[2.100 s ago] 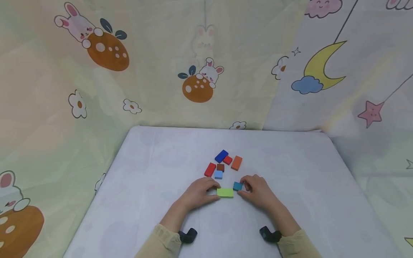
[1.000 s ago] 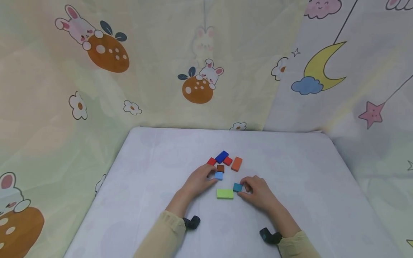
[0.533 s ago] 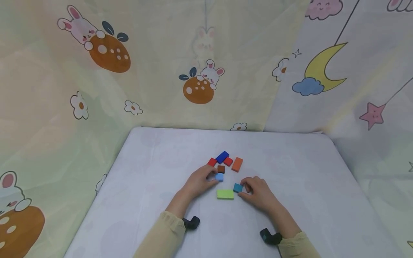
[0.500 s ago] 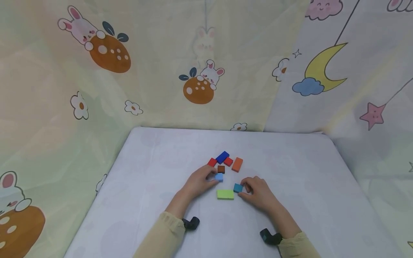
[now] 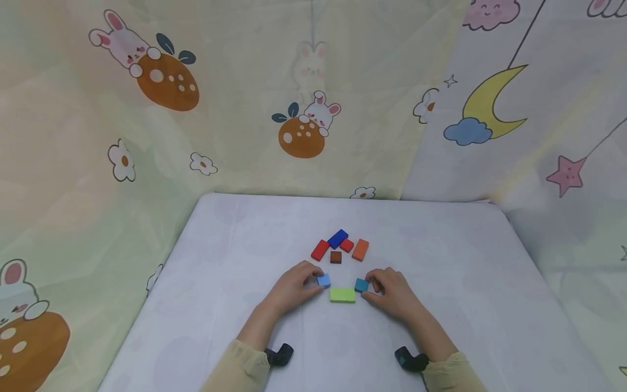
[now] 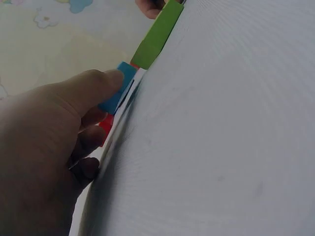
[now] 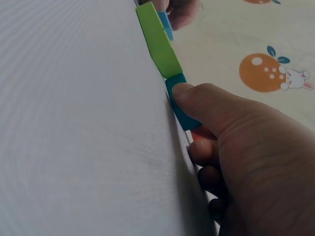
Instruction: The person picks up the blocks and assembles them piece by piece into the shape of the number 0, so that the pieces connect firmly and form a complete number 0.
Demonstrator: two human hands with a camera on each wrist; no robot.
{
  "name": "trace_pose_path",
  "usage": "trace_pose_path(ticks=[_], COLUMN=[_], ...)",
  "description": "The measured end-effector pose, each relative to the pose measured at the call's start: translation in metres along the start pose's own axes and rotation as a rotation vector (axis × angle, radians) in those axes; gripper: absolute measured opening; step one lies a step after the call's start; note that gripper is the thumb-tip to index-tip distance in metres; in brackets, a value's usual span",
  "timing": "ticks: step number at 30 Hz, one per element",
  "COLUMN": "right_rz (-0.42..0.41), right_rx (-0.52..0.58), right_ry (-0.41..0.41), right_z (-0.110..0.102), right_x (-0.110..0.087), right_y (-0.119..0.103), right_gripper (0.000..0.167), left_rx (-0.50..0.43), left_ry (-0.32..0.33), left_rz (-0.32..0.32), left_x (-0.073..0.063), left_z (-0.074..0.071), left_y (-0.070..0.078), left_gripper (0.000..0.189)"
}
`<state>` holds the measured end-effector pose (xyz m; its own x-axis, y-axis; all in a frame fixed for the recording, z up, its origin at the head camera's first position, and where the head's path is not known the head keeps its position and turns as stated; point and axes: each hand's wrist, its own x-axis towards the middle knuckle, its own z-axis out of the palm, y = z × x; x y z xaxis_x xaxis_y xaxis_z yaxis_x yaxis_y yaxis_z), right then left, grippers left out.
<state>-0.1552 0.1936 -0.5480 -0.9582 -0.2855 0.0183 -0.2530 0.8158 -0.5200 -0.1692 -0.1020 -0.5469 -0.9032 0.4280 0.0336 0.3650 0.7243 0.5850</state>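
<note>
My left hand (image 5: 296, 287) pinches a light blue block (image 5: 324, 280) between thumb and fingers, close to the left end of the lime green block (image 5: 342, 295). In the left wrist view the thumb lies along the face of that light blue block (image 6: 119, 88), which is slightly tilted. My right hand (image 5: 393, 292) pinches a teal block (image 5: 361, 285) at the green block's right end. The right wrist view has the teal block (image 7: 181, 102) meeting the end of the green block (image 7: 158, 42), with the thumb pressed on it.
Beyond the hands lie a brown block (image 5: 335, 257), a long red block (image 5: 320, 250), a dark blue block (image 5: 338, 238), a small red block (image 5: 346, 245) and an orange block (image 5: 360, 250). The white table (image 5: 235, 228) meets a printed cloth backdrop (image 5: 235, 81) behind.
My left hand went from the green block up to the light blue block, took hold of it, and brought it down and left, away from the brown block. The right hand has stayed put.
</note>
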Motion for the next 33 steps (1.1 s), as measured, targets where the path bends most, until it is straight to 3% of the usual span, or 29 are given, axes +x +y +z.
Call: trace_pose_path(ticks=[12,27,33], right_rz=[0.021,0.019,0.067], right_rx=[-0.002,-0.008,-0.018], right_ry=[-0.008,-0.012,-0.063], right_z=[-0.0009,0.0004,-0.0087], right_x=[-0.0012,0.001,0.0002], right_y=[-0.0024,-0.0019,-0.0061], right_gripper=[0.031,0.032,0.038], left_rx=[0.089,0.073,0.066], left_ry=[-0.048,-0.032,-0.039], left_rz=[0.038,0.068,0.06], left_x=[-0.003,-0.0027,-0.0019], left_z=[0.0036,0.0055,0.0046], left_y=[-0.0039,-0.0083,-0.0056], left_gripper=[0.044,0.042,0.042])
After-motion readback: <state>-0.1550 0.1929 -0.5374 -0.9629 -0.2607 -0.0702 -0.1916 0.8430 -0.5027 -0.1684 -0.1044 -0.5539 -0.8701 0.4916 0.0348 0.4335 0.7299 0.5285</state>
